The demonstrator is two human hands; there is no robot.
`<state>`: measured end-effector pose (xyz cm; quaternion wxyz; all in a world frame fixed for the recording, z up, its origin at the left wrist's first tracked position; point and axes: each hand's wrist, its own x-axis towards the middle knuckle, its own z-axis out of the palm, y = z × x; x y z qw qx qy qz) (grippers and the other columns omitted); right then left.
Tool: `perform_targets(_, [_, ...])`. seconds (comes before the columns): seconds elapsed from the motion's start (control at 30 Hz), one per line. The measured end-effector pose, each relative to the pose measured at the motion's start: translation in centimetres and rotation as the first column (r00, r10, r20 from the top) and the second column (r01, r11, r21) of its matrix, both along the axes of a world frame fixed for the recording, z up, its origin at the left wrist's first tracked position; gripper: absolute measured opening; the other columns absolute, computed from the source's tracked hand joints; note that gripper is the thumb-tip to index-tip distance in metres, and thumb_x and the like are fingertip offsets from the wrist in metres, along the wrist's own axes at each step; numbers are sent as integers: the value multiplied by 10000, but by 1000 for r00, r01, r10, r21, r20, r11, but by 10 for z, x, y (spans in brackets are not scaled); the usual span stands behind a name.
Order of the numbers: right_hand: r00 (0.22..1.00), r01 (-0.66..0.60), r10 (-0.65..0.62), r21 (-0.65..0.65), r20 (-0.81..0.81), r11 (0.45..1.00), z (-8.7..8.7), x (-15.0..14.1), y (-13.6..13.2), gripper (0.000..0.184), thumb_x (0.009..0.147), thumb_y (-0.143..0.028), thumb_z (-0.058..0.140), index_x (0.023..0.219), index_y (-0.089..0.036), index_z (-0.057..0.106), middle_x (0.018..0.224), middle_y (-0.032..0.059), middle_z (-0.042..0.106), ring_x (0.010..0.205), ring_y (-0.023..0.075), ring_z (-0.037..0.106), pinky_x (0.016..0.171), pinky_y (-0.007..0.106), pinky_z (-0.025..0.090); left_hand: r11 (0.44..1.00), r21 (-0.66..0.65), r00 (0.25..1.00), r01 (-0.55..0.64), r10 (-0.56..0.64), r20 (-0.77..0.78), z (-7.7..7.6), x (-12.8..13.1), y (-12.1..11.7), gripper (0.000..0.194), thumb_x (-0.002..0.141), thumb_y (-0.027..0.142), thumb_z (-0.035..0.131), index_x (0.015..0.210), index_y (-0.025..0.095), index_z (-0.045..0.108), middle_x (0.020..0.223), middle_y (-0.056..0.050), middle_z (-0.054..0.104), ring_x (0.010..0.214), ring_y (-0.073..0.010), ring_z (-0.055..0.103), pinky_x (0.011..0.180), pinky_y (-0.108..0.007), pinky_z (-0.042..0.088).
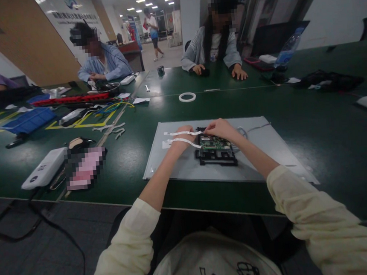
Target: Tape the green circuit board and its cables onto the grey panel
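Note:
A green circuit board (214, 142) sits in a black plastic frame (218, 159), which lies on a flat silvery panel (173, 166). Two white flat ribbon cables (188, 142) run leftward from the board across my left hand (185, 134). That hand rests low beside the board's left edge, its fingers mostly hidden. My right hand (220, 128) reaches over the board's far edge, with its fingertips pinched at the board end of the upper ribbon cable. A thin grey cable (258, 126) extends right over the panel.
Beyond the panel lies a roll of white tape (187, 97). On the left are a white power bank (46, 167), a pink phone-like item (86, 167), a blue tray (29, 121) and loose wires (113, 109). People sit across the green table (124, 159); a water bottle (291, 49) stands far right.

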<state>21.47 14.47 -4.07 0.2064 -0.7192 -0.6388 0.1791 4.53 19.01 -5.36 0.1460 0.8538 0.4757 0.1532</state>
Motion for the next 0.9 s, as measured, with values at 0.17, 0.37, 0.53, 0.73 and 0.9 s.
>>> perform_targets(0.17, [1000,-17,18,-31,22,999,0,0,3,199,695,-315,611,754,-171,736,742,36,696,702,162,609,588,216,401,1000,0,999,-12,12,-37,-1,3,-1,209,805,343,545,803,179,675,863,-98,686,832,-239,619,705,-303,457])
perform_targets(0.37, [997,-57,61,-70,50,996,2,-2,7,205,705,-269,589,798,-168,741,744,27,691,714,147,607,600,191,397,998,-25,983,-55,49,-179,1,8,-2,257,824,402,526,880,199,672,922,-73,685,897,-213,620,753,-267,463])
perform_targets(0.53, [991,-103,112,-106,80,989,5,-6,11,223,718,-233,560,826,-150,737,759,24,685,748,143,599,611,179,385,999,-12,974,-53,49,-219,5,8,-7,286,847,410,492,920,195,665,947,-79,684,911,-209,625,763,-261,465])
perform_targets(0.73, [981,-132,151,-149,120,980,8,-8,11,234,728,-218,529,822,-138,728,767,30,678,753,149,583,603,192,369,999,-2,969,-49,47,-244,5,8,-9,298,862,394,454,937,189,656,939,-89,686,891,-221,635,739,-279,474])
perform_targets(0.9, [977,-145,168,-163,135,976,11,-7,9,247,735,-219,518,843,-137,724,805,32,681,760,147,576,606,190,367,999,25,967,-31,37,-252,4,7,-8,286,868,371,446,953,190,650,935,-93,684,892,-224,636,744,-286,479])
